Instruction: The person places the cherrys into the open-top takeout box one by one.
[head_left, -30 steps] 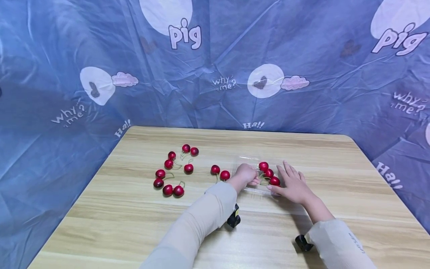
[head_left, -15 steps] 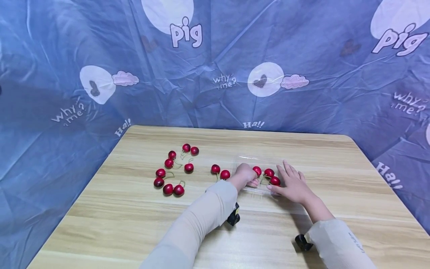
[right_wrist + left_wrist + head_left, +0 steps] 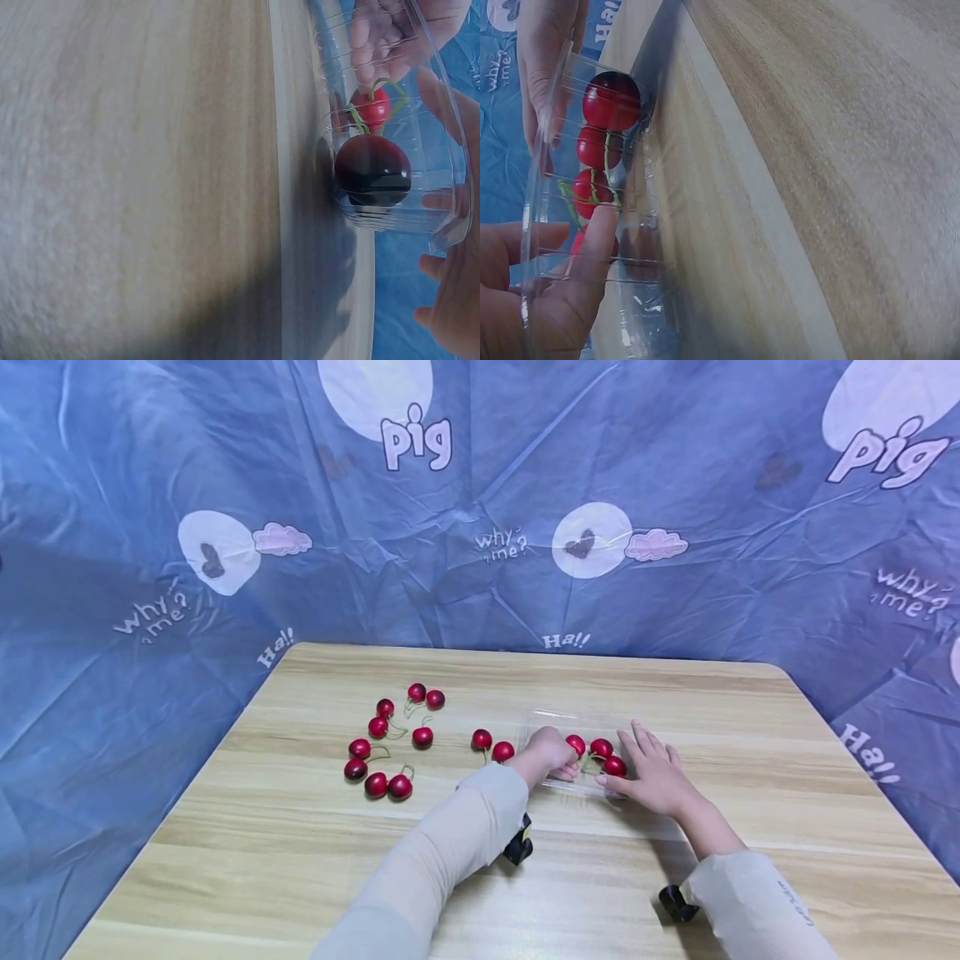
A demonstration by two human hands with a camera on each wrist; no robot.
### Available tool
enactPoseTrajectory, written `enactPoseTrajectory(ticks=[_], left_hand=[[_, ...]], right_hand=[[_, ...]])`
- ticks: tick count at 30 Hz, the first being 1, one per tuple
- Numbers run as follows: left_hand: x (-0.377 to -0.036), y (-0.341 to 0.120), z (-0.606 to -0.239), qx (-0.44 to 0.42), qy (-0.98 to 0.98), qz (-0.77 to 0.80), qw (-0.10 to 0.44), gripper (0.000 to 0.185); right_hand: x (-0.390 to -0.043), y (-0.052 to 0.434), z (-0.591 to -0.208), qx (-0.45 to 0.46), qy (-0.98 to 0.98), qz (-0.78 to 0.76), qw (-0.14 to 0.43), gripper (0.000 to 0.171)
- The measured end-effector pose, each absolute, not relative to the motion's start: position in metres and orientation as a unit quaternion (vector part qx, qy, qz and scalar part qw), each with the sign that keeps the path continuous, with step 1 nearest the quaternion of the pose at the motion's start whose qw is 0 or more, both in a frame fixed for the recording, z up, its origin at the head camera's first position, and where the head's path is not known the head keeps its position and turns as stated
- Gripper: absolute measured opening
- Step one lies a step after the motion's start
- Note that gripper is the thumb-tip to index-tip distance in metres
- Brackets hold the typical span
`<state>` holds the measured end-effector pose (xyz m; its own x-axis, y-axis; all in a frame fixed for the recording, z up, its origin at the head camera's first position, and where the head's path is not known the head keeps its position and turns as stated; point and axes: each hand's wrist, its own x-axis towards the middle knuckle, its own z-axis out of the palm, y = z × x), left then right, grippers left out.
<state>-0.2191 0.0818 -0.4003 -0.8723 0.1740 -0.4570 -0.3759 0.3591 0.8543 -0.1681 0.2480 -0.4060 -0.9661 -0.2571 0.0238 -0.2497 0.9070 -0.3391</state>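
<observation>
A clear plastic box (image 3: 577,789) stands on the table with several red cherries (image 3: 602,748) inside. My left hand (image 3: 551,752) reaches into its left part, and in the left wrist view thumb and finger pinch a cherry (image 3: 580,240), partly hidden behind the finger. Beyond it the other cherries (image 3: 611,101) sit in a row with green stems, seen through the box wall. At the box's right end my right hand (image 3: 652,777) rests with fingers spread, thumb by the near wall. The right wrist view shows a dark cherry (image 3: 373,169) close to that end.
Two cherries (image 3: 503,751) lie just left of the box. Farther left, several more cherries (image 3: 377,785) form a loose curve on the wooden table (image 3: 247,860). A blue printed cloth (image 3: 450,593) hangs behind the table.
The farthest cherry in the box moved left and nearer, to my left hand's fingers, in the first half second. Both hands have otherwise stayed almost in place.
</observation>
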Motion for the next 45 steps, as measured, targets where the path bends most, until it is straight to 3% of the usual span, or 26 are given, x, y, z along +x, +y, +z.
enactPoseTrajectory(ticks=[9,23,45], left_hand=[[-0.213,0.076,-0.390,-0.028,0.802,0.547,0.238,0.002],[-0.202,0.047,-0.384,0.051,0.757,0.603,0.244,0.017],[-0.193,0.004,-0.375,0.029,0.687,0.688,0.232,0.025]], right_hand=[[-0.167,0.249,-0.404,-0.125,0.977,-0.172,0.011,0.086],[-0.168,0.250,-0.405,-0.125,0.978,-0.169,0.011,0.089],[-0.167,0.249,-0.406,-0.127,0.976,-0.176,0.011,0.088]])
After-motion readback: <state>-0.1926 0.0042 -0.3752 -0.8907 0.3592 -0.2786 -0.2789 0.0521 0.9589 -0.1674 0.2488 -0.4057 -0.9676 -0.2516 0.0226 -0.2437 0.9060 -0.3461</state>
